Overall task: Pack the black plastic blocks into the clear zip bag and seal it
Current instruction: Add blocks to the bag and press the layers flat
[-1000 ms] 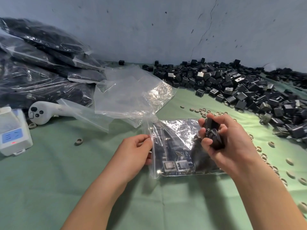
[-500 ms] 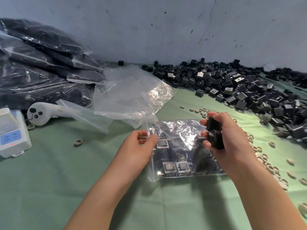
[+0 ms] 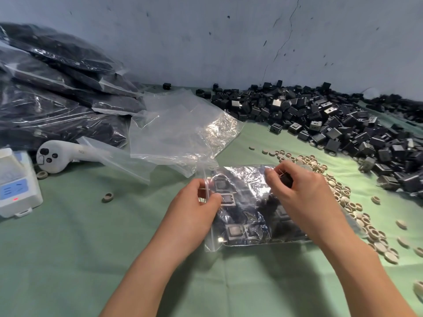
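Left hand [image 3: 194, 208] at clear zip bag [image 3: 242, 223] mouth, right hand [image 3: 299, 195] around black block [image 3: 286, 180]

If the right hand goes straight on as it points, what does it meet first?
The right hand would probably meet the clear zip bag first, then the left hand; depth is unclear.

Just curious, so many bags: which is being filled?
The part-full bag the left hand pinches; the rest are empty bags behind it or full bags stacked left.

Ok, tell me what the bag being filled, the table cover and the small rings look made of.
Zip bag: thin clear plastic film, glossy; it crinkles and throws white glare.
Table cover: green cloth, matte, with soft fold creases.
Rings: beige, dull finish, likely plastic or rubber; the look leaves it open.
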Demonstrator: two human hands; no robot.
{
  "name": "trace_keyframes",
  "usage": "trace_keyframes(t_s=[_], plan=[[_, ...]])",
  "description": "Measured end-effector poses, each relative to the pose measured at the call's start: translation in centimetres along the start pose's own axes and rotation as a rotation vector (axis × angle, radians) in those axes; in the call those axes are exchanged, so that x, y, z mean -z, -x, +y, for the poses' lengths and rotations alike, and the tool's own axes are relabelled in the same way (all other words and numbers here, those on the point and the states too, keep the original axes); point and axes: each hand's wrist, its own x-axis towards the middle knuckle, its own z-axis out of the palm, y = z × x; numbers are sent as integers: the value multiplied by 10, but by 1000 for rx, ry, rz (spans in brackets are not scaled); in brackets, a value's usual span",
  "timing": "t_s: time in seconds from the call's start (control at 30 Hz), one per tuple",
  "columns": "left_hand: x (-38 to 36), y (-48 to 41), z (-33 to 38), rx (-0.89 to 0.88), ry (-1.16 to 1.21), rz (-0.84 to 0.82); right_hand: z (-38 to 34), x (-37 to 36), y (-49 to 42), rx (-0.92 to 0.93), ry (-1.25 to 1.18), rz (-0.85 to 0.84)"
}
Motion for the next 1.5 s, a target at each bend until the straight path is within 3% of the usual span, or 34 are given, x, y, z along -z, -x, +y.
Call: trace_keyframes(t_s=[0.9,1.5], plan=[[-4,3,11,103,220,-45,5,8,-1,114,189,-292],[1,-6,5,112,422,-104,1,2,-3,119,325,-309]])
